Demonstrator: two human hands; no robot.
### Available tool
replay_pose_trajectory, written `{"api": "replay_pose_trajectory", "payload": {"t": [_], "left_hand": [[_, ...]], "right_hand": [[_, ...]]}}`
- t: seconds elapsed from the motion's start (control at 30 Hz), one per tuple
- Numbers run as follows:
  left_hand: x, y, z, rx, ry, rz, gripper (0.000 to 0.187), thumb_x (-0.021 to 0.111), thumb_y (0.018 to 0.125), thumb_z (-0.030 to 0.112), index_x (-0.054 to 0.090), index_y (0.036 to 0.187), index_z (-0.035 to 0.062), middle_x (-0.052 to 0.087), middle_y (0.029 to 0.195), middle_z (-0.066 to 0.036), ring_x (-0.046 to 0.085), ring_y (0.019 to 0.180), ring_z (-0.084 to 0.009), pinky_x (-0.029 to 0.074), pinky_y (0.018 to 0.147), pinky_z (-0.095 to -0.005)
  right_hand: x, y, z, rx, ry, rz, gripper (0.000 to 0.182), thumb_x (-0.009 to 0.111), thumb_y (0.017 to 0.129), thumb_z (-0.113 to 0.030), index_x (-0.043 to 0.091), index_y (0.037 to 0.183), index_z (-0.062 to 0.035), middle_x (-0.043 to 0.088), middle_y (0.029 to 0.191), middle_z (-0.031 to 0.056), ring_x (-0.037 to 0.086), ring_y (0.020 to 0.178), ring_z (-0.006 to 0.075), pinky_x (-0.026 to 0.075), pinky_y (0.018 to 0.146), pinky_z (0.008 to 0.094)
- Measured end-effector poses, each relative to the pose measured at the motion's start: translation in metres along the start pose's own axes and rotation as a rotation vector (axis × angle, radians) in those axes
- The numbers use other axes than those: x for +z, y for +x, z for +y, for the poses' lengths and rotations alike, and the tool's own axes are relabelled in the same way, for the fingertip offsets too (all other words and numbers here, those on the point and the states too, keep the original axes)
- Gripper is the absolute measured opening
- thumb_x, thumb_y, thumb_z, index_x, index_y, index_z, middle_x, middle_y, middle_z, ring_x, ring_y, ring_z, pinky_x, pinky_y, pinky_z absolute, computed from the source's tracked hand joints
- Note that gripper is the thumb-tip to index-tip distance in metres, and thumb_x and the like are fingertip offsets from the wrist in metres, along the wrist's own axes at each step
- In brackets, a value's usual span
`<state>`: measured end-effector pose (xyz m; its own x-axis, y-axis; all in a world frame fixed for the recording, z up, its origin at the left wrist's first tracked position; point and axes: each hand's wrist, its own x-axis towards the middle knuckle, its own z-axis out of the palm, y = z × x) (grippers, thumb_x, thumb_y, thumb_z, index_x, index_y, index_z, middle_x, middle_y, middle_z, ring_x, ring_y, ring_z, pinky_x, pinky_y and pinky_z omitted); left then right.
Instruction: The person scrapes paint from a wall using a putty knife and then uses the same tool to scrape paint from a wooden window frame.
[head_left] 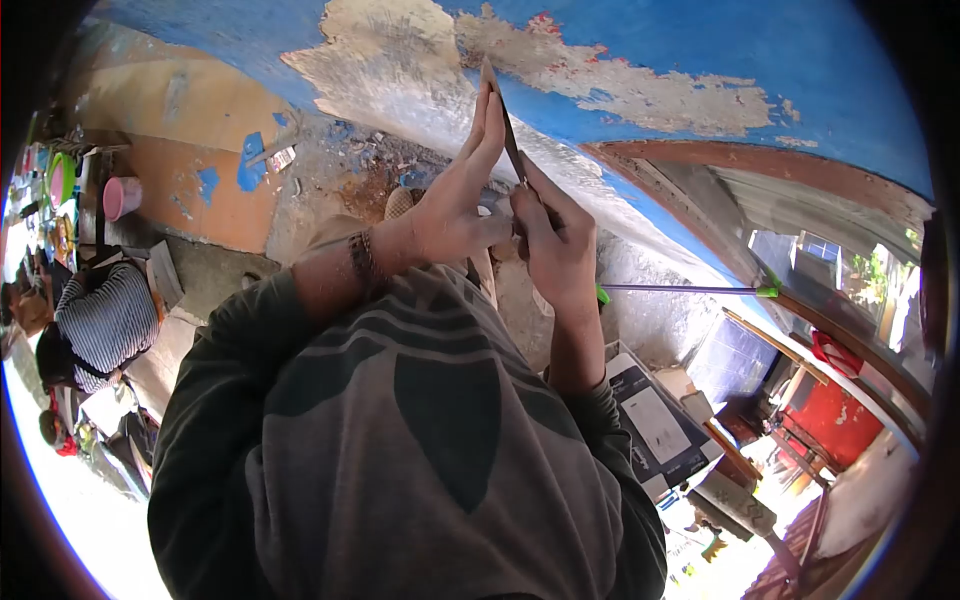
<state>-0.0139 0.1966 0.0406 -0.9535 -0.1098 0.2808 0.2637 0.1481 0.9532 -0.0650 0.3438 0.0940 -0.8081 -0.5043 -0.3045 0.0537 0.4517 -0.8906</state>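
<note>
A knife with a long, thin dark blade [507,120] points up at the wall, its tip on the bare patch [400,50] where the blue paint is gone. My right hand [562,235] is closed round its lower end, and the handle is mostly hidden in my fingers. Along the blade's left side lie the straight, flat fingers of my left hand [450,205], its thumb stretched toward my right hand. The blue painted wall [700,40] has ragged edges round its pale scraped areas.
Paint flakes and debris [375,150] litter the floor below. A wooden-framed window opening [780,190] is to the right, with a purple stick [680,289] near it. A box [650,425] stands right of me. At left are a pink bucket [122,198] and a person in a striped top [108,318].
</note>
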Motion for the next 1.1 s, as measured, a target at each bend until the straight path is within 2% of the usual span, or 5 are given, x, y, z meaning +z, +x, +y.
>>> {"api": "replay_pose_trajectory", "payload": {"t": [0.07,0.83,0.93,1.0,1.1], "left_hand": [[-0.004,0.003,-0.005,0.029,0.144,-0.043,0.11,0.062,0.066,0.013,-0.012,0.146,-0.0033,-0.016,0.151,-0.031,-0.01,0.142,-0.0394,0.015,0.113,-0.0392],[-0.007,0.007,0.002,-0.049,0.075,-0.017,0.109,0.061,0.065,0.012,-0.01,0.145,-0.0073,-0.01,0.15,-0.034,-0.01,0.141,-0.042,0.012,0.114,-0.0413],[-0.008,0.008,-0.001,-0.04,0.086,-0.018,0.11,0.062,0.064,0.012,-0.01,0.144,-0.0073,-0.01,0.15,-0.034,-0.012,0.141,-0.0411,0.011,0.114,-0.041],[-0.005,0.004,-0.003,-0.041,0.1,-0.046,0.111,0.062,0.064,0.012,-0.011,0.144,-0.0072,-0.01,0.15,-0.034,-0.013,0.141,-0.0403,0.011,0.114,-0.0409],[0.003,0.006,-0.005,-0.056,-0.005,-0.033,0.108,0.062,0.066,0.01,-0.011,0.145,-0.0063,-0.011,0.153,-0.027,-0.013,0.143,-0.032,0.001,0.115,-0.0388]], "right_hand": [[-0.003,-0.004,-0.003,0.029,0.018,0.017,0.036,0.056,0.089,-0.005,0.057,0.124,0.003,0.061,0.08,0.0035,0.05,0.074,0.0056,0.044,0.066,0.022],[0.005,-0.005,-0.011,0.113,0.078,0.033,0.036,0.056,0.088,-0.01,0.058,0.122,0.0016,0.068,0.089,0.0151,0.059,0.081,0.0092,0.048,0.073,0.0276],[0.007,-0.001,-0.01,0.076,-0.005,0.03,0.035,0.056,0.089,-0.011,0.059,0.121,0.0022,0.068,0.088,0.0134,0.059,0.081,0.0093,0.048,0.073,0.0273],[0.005,0.0,-0.007,-0.169,-0.294,0.059,0.035,0.057,0.088,-0.012,0.059,0.121,0.0027,0.067,0.086,0.0102,0.058,0.079,0.0097,0.048,0.072,0.0275],[-0.029,0.02,-0.002,0.053,0.053,-0.141,0.035,0.058,0.088,-0.017,0.062,0.118,0.0009,0.06,0.071,0.0018,0.053,0.061,0.0099,0.044,0.057,0.0253]]}}
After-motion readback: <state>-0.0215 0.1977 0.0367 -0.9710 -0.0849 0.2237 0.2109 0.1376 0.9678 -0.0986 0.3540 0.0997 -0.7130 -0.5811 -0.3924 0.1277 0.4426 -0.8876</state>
